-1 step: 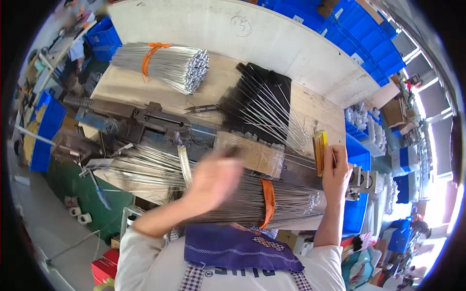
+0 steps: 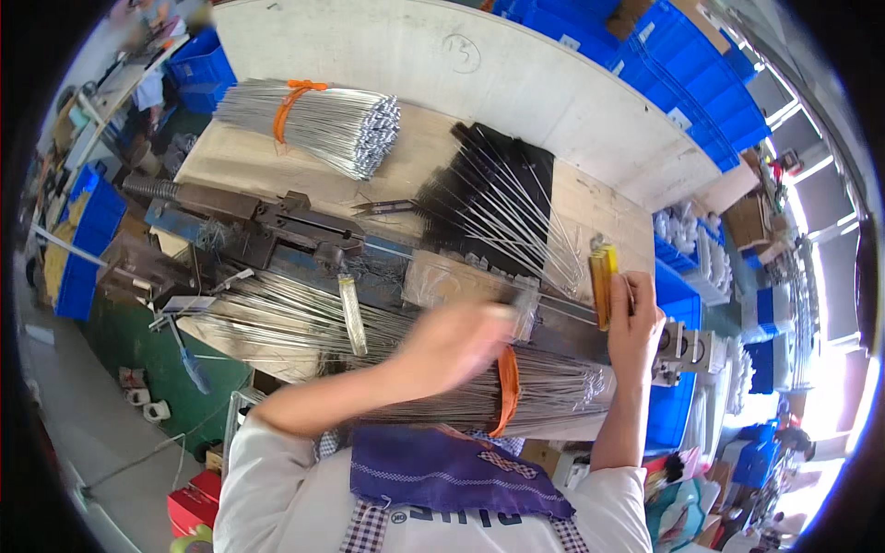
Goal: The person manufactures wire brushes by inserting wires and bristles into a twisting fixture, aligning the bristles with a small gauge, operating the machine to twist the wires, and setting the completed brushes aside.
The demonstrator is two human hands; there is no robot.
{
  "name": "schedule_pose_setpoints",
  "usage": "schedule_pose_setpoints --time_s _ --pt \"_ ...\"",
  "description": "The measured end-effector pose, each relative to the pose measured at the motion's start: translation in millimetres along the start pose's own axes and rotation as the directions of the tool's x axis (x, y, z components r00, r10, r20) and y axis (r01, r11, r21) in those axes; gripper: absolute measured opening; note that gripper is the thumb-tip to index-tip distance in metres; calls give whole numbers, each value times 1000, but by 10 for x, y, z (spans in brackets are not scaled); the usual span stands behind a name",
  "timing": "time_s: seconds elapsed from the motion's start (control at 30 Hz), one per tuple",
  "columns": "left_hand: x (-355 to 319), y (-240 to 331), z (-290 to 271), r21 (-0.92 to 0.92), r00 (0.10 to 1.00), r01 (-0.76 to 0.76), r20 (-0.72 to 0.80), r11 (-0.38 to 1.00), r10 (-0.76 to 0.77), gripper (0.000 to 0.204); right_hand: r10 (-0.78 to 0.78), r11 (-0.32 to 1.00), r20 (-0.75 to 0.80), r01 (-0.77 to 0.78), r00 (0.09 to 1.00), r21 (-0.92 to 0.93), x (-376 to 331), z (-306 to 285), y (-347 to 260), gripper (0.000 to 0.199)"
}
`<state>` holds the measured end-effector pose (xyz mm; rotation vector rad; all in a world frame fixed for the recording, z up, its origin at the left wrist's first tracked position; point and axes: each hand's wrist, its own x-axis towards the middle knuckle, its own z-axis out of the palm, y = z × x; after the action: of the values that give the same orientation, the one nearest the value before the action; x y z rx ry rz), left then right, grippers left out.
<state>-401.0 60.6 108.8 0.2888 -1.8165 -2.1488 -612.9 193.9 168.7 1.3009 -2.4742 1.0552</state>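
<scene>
My left hand (image 2: 452, 346) is smeared by motion over a cardboard-coloured block (image 2: 452, 281) on the metal bench fixture. A dark thing shows at its fingertips, but I cannot tell what it is or whether they hold it. On the right, my right hand (image 2: 634, 318) is closed beside a yellow upright block (image 2: 602, 281), its thumb against the block's edge. What lies between its fingers is hidden. A bundle of thin metal rods (image 2: 562, 387), tied with an orange band (image 2: 509, 392), lies just in front of me. Loose rods (image 2: 277, 309) spread to the left.
A second tied rod bundle (image 2: 323, 124) lies at the back left. Brush-ended rods (image 2: 516, 212) rest on a black cloth (image 2: 533, 166), with pliers (image 2: 385, 207) beside it. A metal clamp (image 2: 304, 226) stands at left. A pale board (image 2: 369, 46) edges the table; blue bins (image 2: 673, 83) stand behind.
My left hand has swept to the right across the cardboard-coloured block. My right hand and the yellow block have shifted slightly left together.
</scene>
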Motion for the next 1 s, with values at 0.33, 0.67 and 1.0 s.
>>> schedule_pose_setpoints --time_s 0.33,0.67,1.0 --pt "217 -364 -2 -598 892 138 -271 790 -361 26 -141 989 213 130 967 63 224 501 13 18" --pt "-36 -295 -298 -563 849 -10 -442 826 -291 32 -601 798 449 479 661 365 266 1069 -615 28" --pt "109 -341 -114 -605 946 68 -213 793 -244 72 -203 837 913 -421 355 350 627 843 -432 31"
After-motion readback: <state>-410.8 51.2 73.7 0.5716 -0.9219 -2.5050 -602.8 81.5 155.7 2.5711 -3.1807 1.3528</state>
